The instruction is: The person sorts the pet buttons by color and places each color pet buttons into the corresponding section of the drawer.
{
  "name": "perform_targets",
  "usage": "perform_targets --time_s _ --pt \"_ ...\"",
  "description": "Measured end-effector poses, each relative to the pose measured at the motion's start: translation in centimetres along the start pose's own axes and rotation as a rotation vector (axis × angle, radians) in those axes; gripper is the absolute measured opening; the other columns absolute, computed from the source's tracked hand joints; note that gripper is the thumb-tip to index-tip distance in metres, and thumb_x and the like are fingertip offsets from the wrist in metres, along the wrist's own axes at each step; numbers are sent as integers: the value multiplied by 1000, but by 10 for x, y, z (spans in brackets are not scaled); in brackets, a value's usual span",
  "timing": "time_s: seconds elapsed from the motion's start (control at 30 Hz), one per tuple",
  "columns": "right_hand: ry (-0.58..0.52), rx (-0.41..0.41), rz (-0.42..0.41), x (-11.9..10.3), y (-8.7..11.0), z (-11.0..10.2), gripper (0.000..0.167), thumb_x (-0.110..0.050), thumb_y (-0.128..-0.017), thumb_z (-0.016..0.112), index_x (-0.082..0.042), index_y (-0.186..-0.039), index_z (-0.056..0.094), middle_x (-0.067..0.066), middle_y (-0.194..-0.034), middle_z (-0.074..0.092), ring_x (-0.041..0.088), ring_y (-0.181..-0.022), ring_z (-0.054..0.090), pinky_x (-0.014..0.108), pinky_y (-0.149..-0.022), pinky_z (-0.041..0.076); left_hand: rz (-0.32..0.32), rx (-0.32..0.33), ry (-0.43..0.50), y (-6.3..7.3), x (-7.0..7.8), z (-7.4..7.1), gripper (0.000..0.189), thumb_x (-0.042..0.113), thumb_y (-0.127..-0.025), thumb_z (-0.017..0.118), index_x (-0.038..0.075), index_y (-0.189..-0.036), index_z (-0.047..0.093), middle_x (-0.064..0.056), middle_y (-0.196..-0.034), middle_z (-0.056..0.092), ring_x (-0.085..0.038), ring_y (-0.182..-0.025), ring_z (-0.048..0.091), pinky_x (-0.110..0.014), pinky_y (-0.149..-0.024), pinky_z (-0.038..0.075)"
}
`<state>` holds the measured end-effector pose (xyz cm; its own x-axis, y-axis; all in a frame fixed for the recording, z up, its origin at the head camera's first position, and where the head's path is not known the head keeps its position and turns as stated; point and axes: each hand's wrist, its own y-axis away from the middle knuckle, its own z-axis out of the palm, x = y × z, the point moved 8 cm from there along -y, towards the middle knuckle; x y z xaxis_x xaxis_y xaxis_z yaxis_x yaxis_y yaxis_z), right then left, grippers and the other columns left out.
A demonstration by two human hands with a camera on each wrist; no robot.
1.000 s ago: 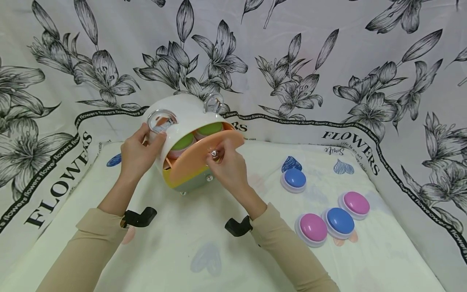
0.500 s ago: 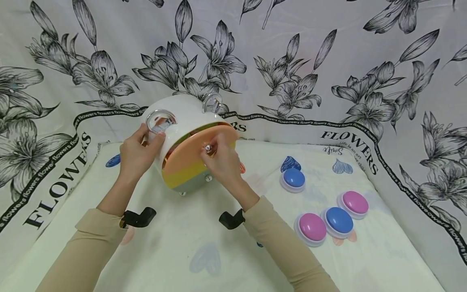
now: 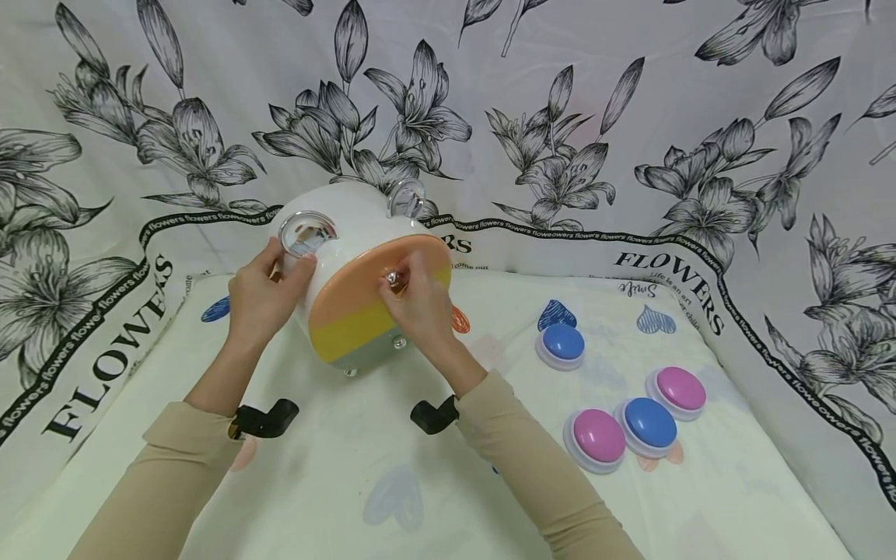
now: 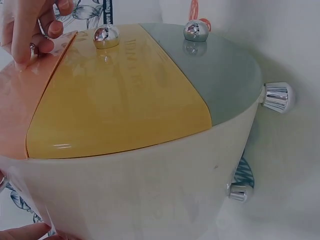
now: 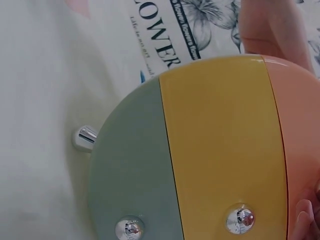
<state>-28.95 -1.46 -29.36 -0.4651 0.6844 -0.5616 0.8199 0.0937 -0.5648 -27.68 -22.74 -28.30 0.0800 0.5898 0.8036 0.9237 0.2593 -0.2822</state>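
Note:
A rounded white storage box point(image 3: 343, 208) stands at left centre, its front split into an orange panel point(image 3: 346, 289), a yellow panel point(image 3: 350, 333) and a grey-green panel point(image 4: 220, 75). The orange panel lies flush with the rim, hiding the inside. My left hand point(image 3: 264, 294) grips the box's left side, thumb on the white shell beside a clear, silver-rimmed round ear point(image 3: 308, 233). My right hand point(image 3: 425, 309) pinches the silver knob point(image 3: 393, 278) of the orange panel. In the right wrist view the yellow panel's knob point(image 5: 240, 219) shows untouched.
To the right on the pale cloth point(image 3: 476, 482) lie a blue round push button point(image 3: 563, 342), a pink one point(image 3: 600, 435), another blue one point(image 3: 651, 422) and another pink one point(image 3: 681, 389). A flower-printed curtain point(image 3: 532, 93) hangs behind. Short silver feet point(image 4: 277, 97) support the box.
The orange panel has swung from open to flush, pushed by my right hand moving left and inward. Two green-topped round things inside are now covered. My left hand has kept its place.

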Motion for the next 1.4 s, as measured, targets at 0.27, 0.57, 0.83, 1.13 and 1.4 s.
perform_targets --time_s 0.27,0.57,0.83,1.13,1.4 --pt "-19 20 -21 -1 0 0 27 -25 -84 65 -11 -94 44 -1 -77 63 9 -58 56 18 -45 38 -5 -3 -9 1 0 0 60 49 -87 51 11 -134 48 -12 -138 45 -32 -119 49 -46 -91 46" --pt "-67 -18 10 1 0 3 28 -25 -85 65 -10 -97 45 1 -79 63 10 -63 58 16 -48 41 -2 -6 -30 -1 0 -1 59 49 -87 50 12 -134 48 -14 -132 50 -32 -115 52 -47 -89 48" --pt "-192 -95 37 6 3 4 27 -23 -86 64 -10 -102 46 1 -83 63 9 -65 58 16 -53 45 27 17 -55 -1 3 -1 46 48 -87 51 8 -109 55 -10 -106 57 -25 -101 54 -22 -74 52" --pt "-291 -30 -54 18 13 5 26 -13 -83 65 -7 -105 51 3 -96 61 13 -84 57 19 -68 50 25 19 -58 0 3 -1 48 51 -87 50 10 -111 55 -9 -103 56 -25 -98 54 -7 -62 40" --pt "-170 -74 62 43 35 25 27 -21 -81 67 -9 -100 53 2 -95 59 15 -85 58 23 -72 50 8 9 -44 0 1 0 55 52 -86 50 13 -125 53 -11 -114 56 -28 -105 54 -36 -82 53"
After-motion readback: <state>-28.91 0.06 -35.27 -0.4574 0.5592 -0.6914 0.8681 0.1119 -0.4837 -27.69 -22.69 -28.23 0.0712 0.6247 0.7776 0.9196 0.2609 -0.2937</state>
